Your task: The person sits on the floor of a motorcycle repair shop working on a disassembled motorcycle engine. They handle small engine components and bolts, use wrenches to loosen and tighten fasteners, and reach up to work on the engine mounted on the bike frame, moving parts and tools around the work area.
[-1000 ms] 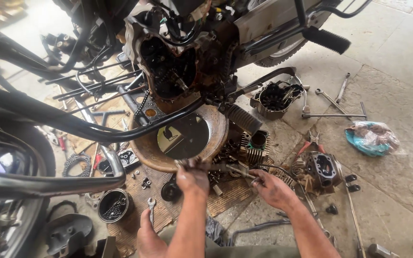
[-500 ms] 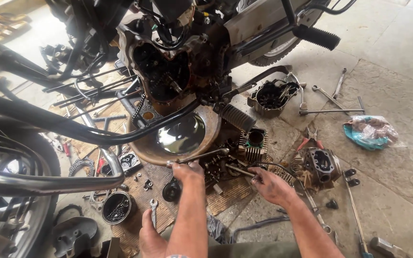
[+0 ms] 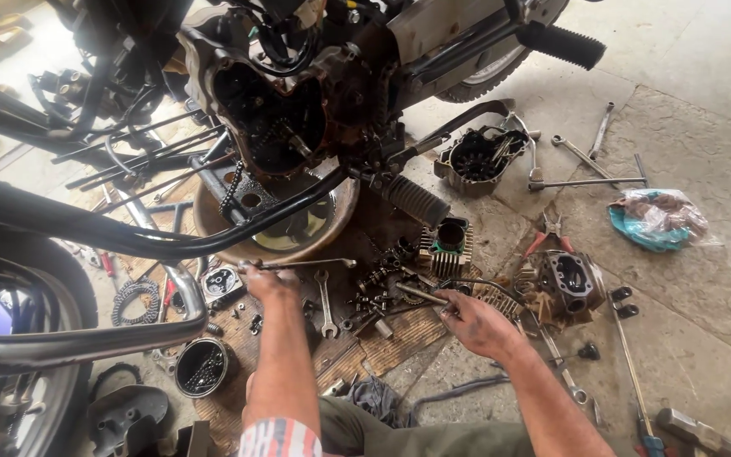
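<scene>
My left hand point(image 3: 269, 279) grips one end of a long thin metal rod point(image 3: 310, 264) that lies level just in front of the round metal drain pan point(image 3: 213, 233) under the motorcycle engine point(image 3: 285, 118). My right hand point(image 3: 477, 322) reaches over the greasy cardboard mat point(image 3: 399, 334), its fingers closed on a short metal bolt point(image 3: 420, 294) beside a pile of small engine parts. A finned cylinder block point(image 3: 448, 241) stands just beyond that hand. A combination wrench point(image 3: 325, 303) lies on the mat between my hands.
An engine cover point(image 3: 477, 156) and several long wrenches point(image 3: 590, 161) lie on the concrete at the back right. A cylinder head point(image 3: 570, 283), red pliers point(image 3: 543, 235) and a plastic bag with a teal cloth point(image 3: 657, 218) sit right. A small tin of parts point(image 3: 200, 368) and a chain ring point(image 3: 134, 300) sit left.
The camera has come closer to the engine. My left hand has slid left along the pan's edge with the rod; my right hand has stayed over the small parts.
</scene>
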